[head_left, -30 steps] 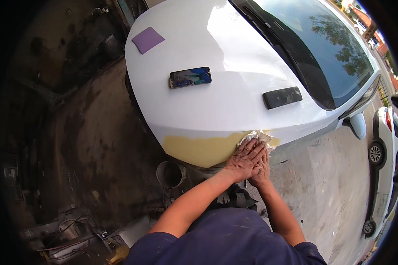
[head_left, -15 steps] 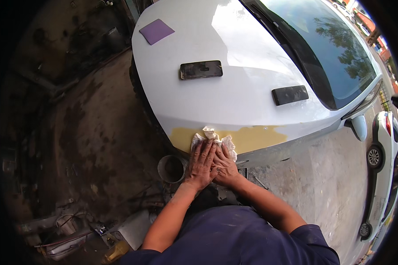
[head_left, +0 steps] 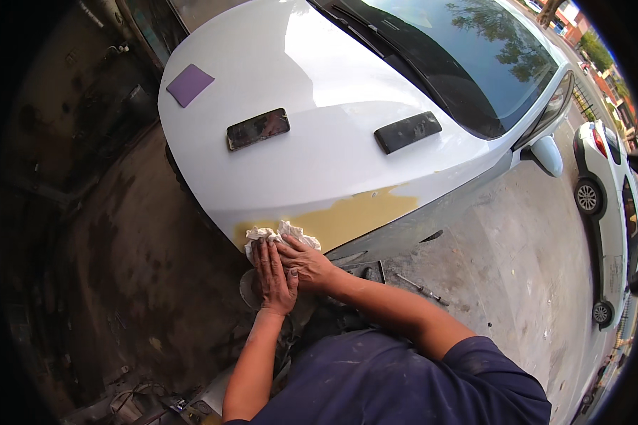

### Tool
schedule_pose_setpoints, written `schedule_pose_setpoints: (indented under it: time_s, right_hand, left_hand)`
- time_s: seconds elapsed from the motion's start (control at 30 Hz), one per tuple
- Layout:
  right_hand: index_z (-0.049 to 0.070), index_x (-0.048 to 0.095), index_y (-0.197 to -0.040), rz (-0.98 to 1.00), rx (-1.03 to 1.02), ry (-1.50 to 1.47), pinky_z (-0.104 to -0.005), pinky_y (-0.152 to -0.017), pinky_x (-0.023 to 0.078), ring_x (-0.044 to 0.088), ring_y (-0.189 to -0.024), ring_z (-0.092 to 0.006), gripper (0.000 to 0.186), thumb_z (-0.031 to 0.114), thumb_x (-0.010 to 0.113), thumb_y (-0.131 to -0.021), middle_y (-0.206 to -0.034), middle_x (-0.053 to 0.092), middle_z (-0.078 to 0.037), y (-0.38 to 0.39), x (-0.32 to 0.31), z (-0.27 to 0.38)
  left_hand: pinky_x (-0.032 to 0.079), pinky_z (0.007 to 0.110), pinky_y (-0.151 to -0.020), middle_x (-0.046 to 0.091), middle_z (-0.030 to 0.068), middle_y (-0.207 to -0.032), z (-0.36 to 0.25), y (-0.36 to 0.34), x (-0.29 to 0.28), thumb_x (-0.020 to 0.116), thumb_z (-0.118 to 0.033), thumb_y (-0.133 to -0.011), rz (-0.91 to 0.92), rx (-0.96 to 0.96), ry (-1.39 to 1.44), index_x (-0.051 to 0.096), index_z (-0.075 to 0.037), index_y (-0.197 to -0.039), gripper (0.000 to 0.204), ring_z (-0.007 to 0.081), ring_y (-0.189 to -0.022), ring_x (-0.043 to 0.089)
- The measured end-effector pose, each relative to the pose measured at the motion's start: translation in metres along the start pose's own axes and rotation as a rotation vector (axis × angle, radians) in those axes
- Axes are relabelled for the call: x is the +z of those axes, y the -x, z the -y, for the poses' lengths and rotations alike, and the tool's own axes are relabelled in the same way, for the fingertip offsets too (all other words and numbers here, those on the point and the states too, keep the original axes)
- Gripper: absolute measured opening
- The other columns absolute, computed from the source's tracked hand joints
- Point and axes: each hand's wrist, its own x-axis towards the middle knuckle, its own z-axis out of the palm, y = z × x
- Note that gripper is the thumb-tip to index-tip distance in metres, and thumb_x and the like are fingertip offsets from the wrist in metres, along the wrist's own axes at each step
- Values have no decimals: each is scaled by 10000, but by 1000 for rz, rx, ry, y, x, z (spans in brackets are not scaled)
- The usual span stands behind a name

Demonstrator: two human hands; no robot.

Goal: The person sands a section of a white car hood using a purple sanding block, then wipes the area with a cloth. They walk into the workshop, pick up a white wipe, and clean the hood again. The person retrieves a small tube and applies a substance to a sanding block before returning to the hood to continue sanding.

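Observation:
A white car's hood (head_left: 262, 170) has a yellowish filler-like patch (head_left: 358, 212) along its near edge. On the patch's left end lies a crumpled white cloth (head_left: 301, 235). My left hand (head_left: 273, 276) presses it with fingers stretched out and lying flat. My right hand (head_left: 306, 265) rests close beside the left, its fingers also extended over the cloth; neither hand is curled around it. Part of the cloth is hidden under the fingers.
On the hood lie a purple square sheet (head_left: 190, 86), a dark phone-like slab (head_left: 258, 129) and a black block (head_left: 407, 132). A round container (head_left: 249, 289) shows partly behind my left hand. A thin tool (head_left: 422, 289) lies right of my arms. Another white car (head_left: 613, 212) stands far right.
My view has turned, so the car sits further left. Both hands and the cloth have slid toward the patch's left end. The container is now more hidden by my left hand.

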Motion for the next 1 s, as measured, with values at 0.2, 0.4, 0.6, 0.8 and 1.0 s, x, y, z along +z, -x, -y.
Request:
schedule_pose_setpoints:
  time_s: [0.2, 0.4, 0.6, 0.8, 1.0]
  right_hand:
    - [105, 485, -1699, 13, 177, -36, -573, -1410, 142, 242, -1728, -294, 752, 391, 604, -1014, -1824, 363, -106, 97, -38, -30]
    - [118, 544, -1650, -63, 334, 26, -584, -1401, 196, 370, -1670, -332, 694, 341, 627, -998, -1769, 447, -134, 159, -83, -73]
    - [116, 519, -1685, -91, 585, 117, -590, -1404, 149, 292, -1702, -376, 714, 328, 640, -1015, -1803, 400, -149, 222, -125, -119]
    - [96, 336, -1779, 59, 877, 279, -573, -1403, 109, 143, -1736, -422, 794, 371, 597, -1081, -1875, 214, -182, 224, -127, -139]
    - [72, 326, -1778, -73, 688, 134, -611, -1396, 85, 141, -1732, -448, 841, 409, 616, -1063, -1869, 212, -208, 167, -104, -106]
  left_hand:
    - [139, 645, -1378, 225, 292, -1828, -71, -17, 54, 420, -579, -1151, 142, 124, -45, 283, 78, -1736, 890, 570, -1683, 155]
    - [92, 630, -1389, 200, 247, -1848, -127, -65, 104, 503, -565, -1118, 264, 258, -72, 292, 47, -1745, 901, 517, -1703, 125]
    - [53, 533, -1421, 169, 131, -1883, -195, -132, 158, 636, -531, -1049, 439, 377, -44, 285, -39, -1779, 948, 381, -1746, 63]
    - [89, 492, -1428, 300, 110, -1850, -230, -172, 182, 649, -488, -1046, 461, 395, 64, 357, -63, -1758, 879, 328, -1738, 163]
    - [139, 498, -1425, 311, 96, -1846, -173, -142, 132, 688, -424, -1026, 310, 321, 87, 377, -93, -1756, 859, 323, -1729, 197]
